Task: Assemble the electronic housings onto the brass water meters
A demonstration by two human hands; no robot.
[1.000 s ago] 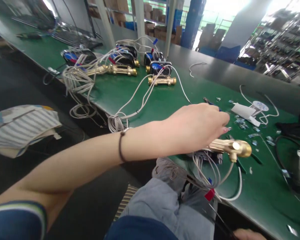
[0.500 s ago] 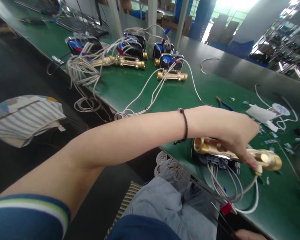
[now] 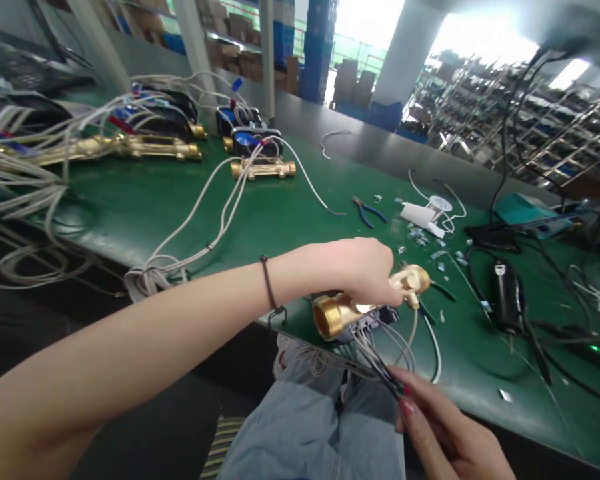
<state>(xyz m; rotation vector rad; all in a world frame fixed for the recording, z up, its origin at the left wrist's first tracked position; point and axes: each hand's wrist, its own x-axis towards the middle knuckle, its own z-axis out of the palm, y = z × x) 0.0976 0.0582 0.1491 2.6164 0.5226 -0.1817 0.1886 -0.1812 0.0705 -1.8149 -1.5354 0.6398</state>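
Note:
My left hand [image 3: 360, 272] grips a brass water meter [image 3: 360, 310] above the green bench, its threaded end [image 3: 329, 317] pointing down-left. A black meter head [image 3: 377, 319] sits under the brass body, partly hidden. Thin wires [image 3: 380, 363] run from it to my right hand [image 3: 445, 430], which pinches them between fingers and thumb at the lower right, just past the bench edge. Several finished-looking brass meters [image 3: 263, 169] with black heads and pale cables lie farther along the bench.
Blue-handled pliers [image 3: 365, 211], a white paper piece [image 3: 420, 215] and small metal scraps [image 3: 420, 236] lie on the green bench top [image 3: 145, 213]. Farther right are a black handheld device [image 3: 506, 297], dark cables and a teal box [image 3: 525, 212]. My jeans-covered knees [image 3: 305, 427] are below the bench edge.
My view has swung right. The meter has turned so its threaded end points down-left. My right hand has risen from the bottom edge and now holds the wires.

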